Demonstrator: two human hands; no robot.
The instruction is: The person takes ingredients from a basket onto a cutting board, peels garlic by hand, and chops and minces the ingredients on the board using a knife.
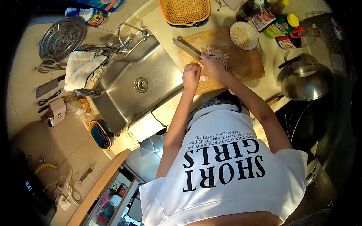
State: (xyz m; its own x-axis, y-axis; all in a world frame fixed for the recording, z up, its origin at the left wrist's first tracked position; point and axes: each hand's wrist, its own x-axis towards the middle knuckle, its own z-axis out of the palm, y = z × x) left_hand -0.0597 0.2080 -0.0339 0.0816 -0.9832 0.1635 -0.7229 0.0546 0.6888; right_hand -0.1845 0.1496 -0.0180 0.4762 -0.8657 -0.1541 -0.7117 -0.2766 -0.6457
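My right hand [212, 64] is closed round the handle of a knife [189, 47], whose blade points up and left over the wooden cutting board [247, 62]. My left hand [191, 76] is at the board's left edge with its fingers curled together; small pale pieces lie by the fingertips, and what it pinches is hidden. Beyond my right hand lies a heap of chopped pale pieces [220, 55]. A larger pale piece [204, 77] rests between my hands. On the board's upper right corner stands a white bowl [240, 35] of chopped pale bits.
Left of the board is a steel sink [124, 81] with a faucet [132, 34]. An orange basket [184, 11] stands behind the board. Several bottles [281, 26] are at the back right, and a lidded pan [306, 81] sits at the right.
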